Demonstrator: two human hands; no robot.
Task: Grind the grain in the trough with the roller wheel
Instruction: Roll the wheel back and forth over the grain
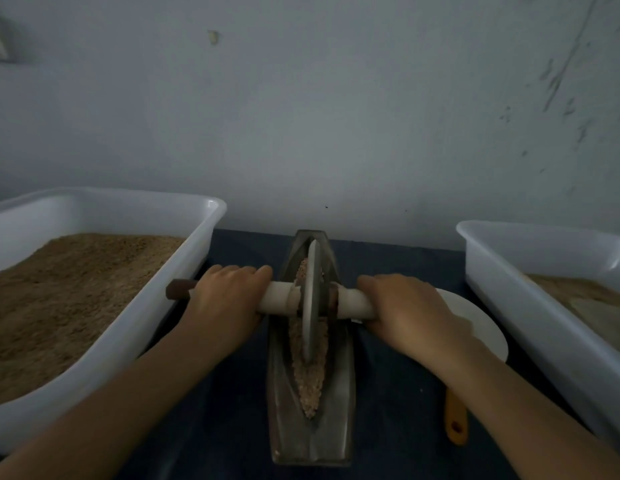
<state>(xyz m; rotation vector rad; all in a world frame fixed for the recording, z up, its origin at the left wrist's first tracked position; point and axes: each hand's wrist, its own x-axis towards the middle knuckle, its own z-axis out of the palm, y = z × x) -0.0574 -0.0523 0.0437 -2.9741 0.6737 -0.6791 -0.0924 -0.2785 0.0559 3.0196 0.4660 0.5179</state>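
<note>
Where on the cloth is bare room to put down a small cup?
Bare cloth lies between the trough and the yellow handle, under the right forearm. A narrower strip lies between the left tub and the trough. It is crowded right of the trough: plate, handle and right tub sit close.

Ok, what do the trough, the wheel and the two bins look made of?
Trough: dark, dull metal by the look, maybe cast iron. Roller wheel: a thin grey disc, matte, likely metal too. Bins: white plastic, smooth, with glossy highlights on the rims.
</note>
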